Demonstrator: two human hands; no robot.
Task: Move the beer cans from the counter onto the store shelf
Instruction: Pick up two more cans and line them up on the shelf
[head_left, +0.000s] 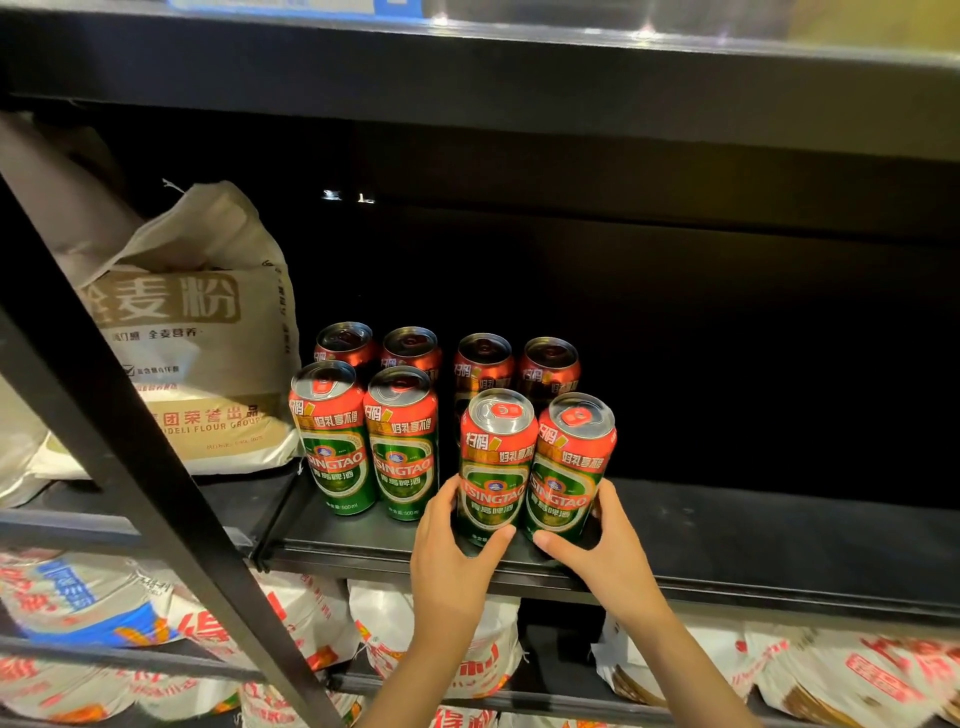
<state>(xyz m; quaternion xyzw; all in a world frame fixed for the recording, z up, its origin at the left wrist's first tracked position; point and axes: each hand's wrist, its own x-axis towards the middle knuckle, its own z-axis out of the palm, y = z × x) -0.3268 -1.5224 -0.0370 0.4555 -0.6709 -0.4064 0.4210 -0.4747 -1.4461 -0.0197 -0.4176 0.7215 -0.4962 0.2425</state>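
Flour sack (192, 332): woven or paper-like beige bag, soft and slumped, printed panel; lies at the left end of the shelf (753, 525), just beside the cans.

Shelf: black, flat, matte board with a raised front lip; dark back wall.

Stocked cans (363, 415): six upright, two rows; back four in shadow, front pair in full light. Smooth cylinders, red shoulder, green body, silver lid with red tab.

Left can (496, 467): upright at the shelf's front edge, touching its neighbour. Left hand (457, 551) grasps it low, thumb across the front, fingers round the far side.

Right can (569, 470): upright, tilted slightly outward by the lens or the grip; cannot tell which. Right hand (608, 545) grasps it low, thumb in front, fingers wrapped behind.

Handling, judged: thin metal wall, rigid if full, dents under a hard squeeze; glossy print likely slippery. Probably fairly heavy for its size. Best held round the mid or lower body, not by the lid.

Lower bags (130, 608): plump white printed sacks on the tier beneath.
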